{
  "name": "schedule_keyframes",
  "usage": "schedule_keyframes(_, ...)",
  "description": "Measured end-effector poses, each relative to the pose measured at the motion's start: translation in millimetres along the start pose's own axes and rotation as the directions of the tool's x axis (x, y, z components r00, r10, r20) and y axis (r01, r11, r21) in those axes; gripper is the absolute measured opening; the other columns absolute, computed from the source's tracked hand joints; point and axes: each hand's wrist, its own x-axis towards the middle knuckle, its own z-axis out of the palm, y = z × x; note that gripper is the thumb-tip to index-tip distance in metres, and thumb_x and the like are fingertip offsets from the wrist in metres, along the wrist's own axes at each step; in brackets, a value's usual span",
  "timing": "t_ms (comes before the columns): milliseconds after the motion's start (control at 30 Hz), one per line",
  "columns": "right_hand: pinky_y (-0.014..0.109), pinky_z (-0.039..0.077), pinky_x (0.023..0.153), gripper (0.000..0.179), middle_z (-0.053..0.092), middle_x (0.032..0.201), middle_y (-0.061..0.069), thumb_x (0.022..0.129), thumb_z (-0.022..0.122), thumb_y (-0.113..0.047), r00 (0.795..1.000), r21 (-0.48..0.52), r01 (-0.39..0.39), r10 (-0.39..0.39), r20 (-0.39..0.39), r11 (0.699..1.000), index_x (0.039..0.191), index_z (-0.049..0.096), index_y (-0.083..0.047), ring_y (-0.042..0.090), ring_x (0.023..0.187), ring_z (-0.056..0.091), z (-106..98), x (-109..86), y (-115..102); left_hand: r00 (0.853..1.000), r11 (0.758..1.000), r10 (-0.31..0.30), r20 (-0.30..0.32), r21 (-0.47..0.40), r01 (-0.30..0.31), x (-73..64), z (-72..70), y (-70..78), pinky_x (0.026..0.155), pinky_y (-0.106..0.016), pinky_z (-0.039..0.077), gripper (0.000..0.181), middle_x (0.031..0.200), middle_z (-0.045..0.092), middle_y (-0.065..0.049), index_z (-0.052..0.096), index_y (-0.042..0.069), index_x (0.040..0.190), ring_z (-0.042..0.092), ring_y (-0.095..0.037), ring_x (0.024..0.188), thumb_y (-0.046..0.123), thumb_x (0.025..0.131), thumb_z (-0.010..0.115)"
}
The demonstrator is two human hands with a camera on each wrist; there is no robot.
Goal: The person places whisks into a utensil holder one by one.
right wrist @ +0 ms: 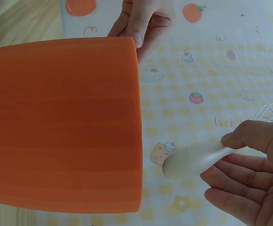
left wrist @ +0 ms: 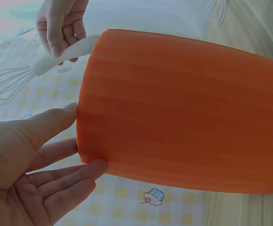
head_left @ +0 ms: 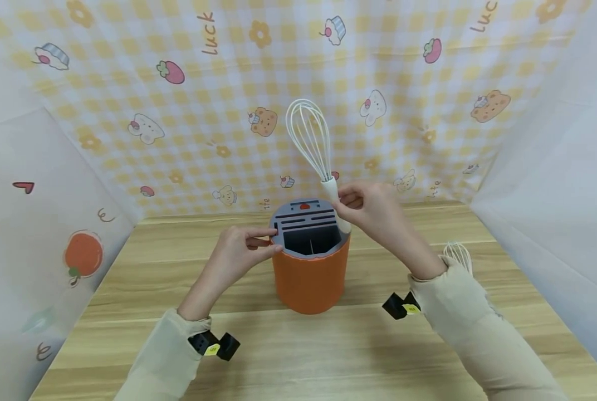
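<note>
A white whisk is pinched at its handle by my right hand, its wire loops pointing up and tilted left. In the right wrist view the rounded end of the handle hangs just above the opening of the orange utensil holder, apart from its rim. The holder stands upright; its grey slotted insert has narrow slots at the back and dark compartments at the front. My left hand grips the holder's left rim between thumb and fingertips.
Another white whisk lies on the wooden table at the right, partly hidden by my right sleeve. Behind the table hangs a yellow checked cloth, and pale side walls close in left and right.
</note>
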Motion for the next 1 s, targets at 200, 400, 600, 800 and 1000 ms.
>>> schedule_keyframes(200,0.028,0.053,0.062,0.014,0.068,0.081,0.007,0.082,0.067,-0.009,1.000,0.030,0.000,-0.001,0.022,1.000,0.093,0.070,-0.001,0.014,0.070,0.065,4.7,3.1,-3.6,1.000,1.000,0.005,0.003,-0.003,-0.005,-0.1,-0.3,1.4,0.065,-0.031,0.053,0.034,0.105,0.066,-0.010,0.070,0.008,0.108,0.067,-0.017,0.084,0.023,0.077,0.075)
schedule_keyframes(400,0.028,0.052,0.062,0.014,0.068,0.081,0.006,0.083,0.066,-0.011,0.998,0.045,-0.021,0.019,0.052,0.999,0.094,0.070,-0.002,0.014,0.070,0.065,10.3,5.9,-6.9,1.000,1.000,0.002,0.004,-0.008,-0.002,0.7,-0.5,0.9,0.065,-0.031,0.053,0.034,0.106,0.066,-0.010,0.070,0.009,0.107,0.067,-0.017,0.084,0.023,0.077,0.075)
schedule_keyframes(600,0.027,0.052,0.063,0.013,0.068,0.081,0.005,0.082,0.067,-0.011,0.998,0.045,-0.002,-0.001,0.061,0.999,0.091,0.070,-0.002,0.013,0.069,0.064,15.3,8.5,-10.0,1.000,1.000,0.001,0.001,-0.008,-0.001,1.0,-0.6,0.6,0.065,-0.030,0.053,0.034,0.106,0.066,-0.010,0.070,0.008,0.108,0.067,-0.017,0.084,0.021,0.077,0.075)
schedule_keyframes(800,0.026,0.052,0.063,0.013,0.068,0.079,0.006,0.082,0.066,-0.009,0.997,0.058,0.028,-0.032,0.069,0.998,0.090,0.069,0.000,0.013,0.068,0.064,21.2,10.3,-8.8,1.000,1.000,0.013,-0.004,0.001,-0.013,0.9,-0.8,1.4,0.064,-0.030,0.053,0.034,0.104,0.066,-0.010,0.070,0.008,0.107,0.067,-0.017,0.083,0.022,0.077,0.075)
schedule_keyframes(1000,0.026,0.052,0.063,0.014,0.068,0.079,0.007,0.082,0.066,-0.009,0.995,0.065,0.033,-0.039,0.089,0.997,0.091,0.070,0.001,0.014,0.068,0.065,26.2,12.2,-10.7,1.000,1.000,0.023,-0.011,0.011,-0.023,0.5,-1.2,2.0,0.063,-0.030,0.053,0.033,0.104,0.067,-0.010,0.070,0.007,0.106,0.067,-0.018,0.083,0.021,0.077,0.075)
